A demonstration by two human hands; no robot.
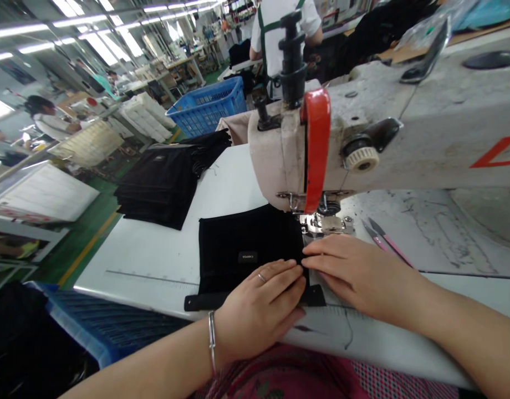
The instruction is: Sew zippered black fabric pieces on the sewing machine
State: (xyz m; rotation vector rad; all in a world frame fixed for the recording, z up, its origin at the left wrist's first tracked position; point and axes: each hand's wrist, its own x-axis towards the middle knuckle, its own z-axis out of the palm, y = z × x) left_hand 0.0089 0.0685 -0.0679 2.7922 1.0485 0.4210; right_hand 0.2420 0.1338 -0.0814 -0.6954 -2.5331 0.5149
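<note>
A black fabric panel [225, 238] with a small label lies flat on the white sewing table, its right edge at the presser foot [321, 224] of the sewing machine [280, 149]. Across its near edge runs a black strip [203, 302] that sticks out on both sides. My left hand [265, 299] rests flat on the panel's lower right part, fingers stretched out. Beside it my right hand [355, 271] lies with extended fingers at the panel's right edge, close to the foot. The fingertips of both hands nearly meet. The needle point is hidden behind the machine head.
Pink-handled thread snips [386, 241] lie right of the foot. A stack of black panels [159, 177] sits at the table's far left. Blue crates stand behind [211, 105] and at the lower left [109, 316]. A person in a white shirt [274, 39] stands beyond the machine.
</note>
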